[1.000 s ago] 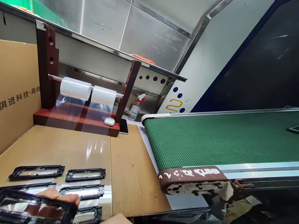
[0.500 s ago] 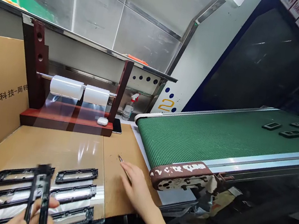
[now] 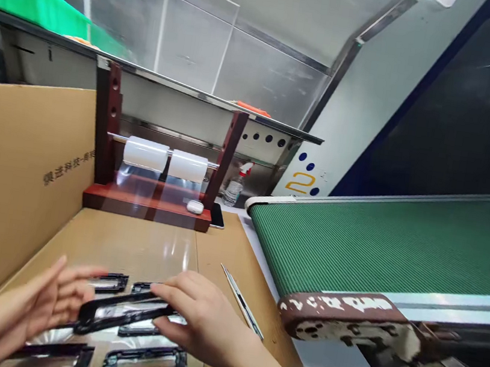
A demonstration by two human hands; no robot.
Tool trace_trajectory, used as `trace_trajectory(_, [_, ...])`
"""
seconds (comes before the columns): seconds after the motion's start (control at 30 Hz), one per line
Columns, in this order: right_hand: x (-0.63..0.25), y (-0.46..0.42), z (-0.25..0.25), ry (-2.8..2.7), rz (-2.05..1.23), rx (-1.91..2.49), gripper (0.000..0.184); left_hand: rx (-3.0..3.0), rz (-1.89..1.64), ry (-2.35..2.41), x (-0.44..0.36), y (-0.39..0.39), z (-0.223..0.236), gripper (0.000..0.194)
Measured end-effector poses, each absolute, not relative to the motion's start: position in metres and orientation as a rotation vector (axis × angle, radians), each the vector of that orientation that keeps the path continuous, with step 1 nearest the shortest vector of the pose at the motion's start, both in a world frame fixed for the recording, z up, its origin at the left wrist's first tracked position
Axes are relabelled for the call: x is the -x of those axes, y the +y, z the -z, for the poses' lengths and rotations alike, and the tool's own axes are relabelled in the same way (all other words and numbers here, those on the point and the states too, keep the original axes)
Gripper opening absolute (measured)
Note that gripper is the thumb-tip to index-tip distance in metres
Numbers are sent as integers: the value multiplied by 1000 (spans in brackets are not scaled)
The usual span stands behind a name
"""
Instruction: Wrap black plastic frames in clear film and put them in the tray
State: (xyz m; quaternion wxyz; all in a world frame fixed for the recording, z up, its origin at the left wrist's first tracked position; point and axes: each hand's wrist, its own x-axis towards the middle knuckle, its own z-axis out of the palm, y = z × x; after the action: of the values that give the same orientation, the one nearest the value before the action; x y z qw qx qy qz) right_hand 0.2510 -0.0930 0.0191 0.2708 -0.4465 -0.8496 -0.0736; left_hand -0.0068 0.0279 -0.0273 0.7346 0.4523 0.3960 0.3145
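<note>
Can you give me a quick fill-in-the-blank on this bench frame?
1. Both hands hold one long black plastic frame by its ____.
2. The thin metal tweezers lie on the brown cardboard work surface, to the ____ of the right hand.
3. The conveyor belt is ____ in colour.
4. The left hand has its fingers ____.

Missing words: ends; right; green; spread

A single head-worn camera looks forward and down across the cardboard-covered bench [image 3: 226,254] from its near edge, close above the left hand [image 3: 53,296] and right hand [image 3: 201,317]. It faces the far edge, where a film-roll stand [image 3: 156,165] sits, with the green conveyor [image 3: 378,239] along the right edge.
</note>
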Motion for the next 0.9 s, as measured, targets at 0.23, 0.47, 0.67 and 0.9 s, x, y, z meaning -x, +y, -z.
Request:
trace_trajectory(0.23, [-233, -46, 1, -2205, 68, 1398, 35, -1125, -1059, 1082, 1, 94, 8, 62])
trace_trajectory(0.47, [-212, 5, 24, -2186, 31, 1598, 34, -1150, -845, 1122, -10, 113, 39, 84])
trace_trajectory(0.67, [-207, 20, 36, -2236, -23, 1628, 32, -1149, -785, 1113, -5, 123, 50, 86])
trace_trajectory(0.9, [-201, 28, 42, -2247, -45, 1634, 32, -1165, -753, 1044, -4, 121, 48, 84])
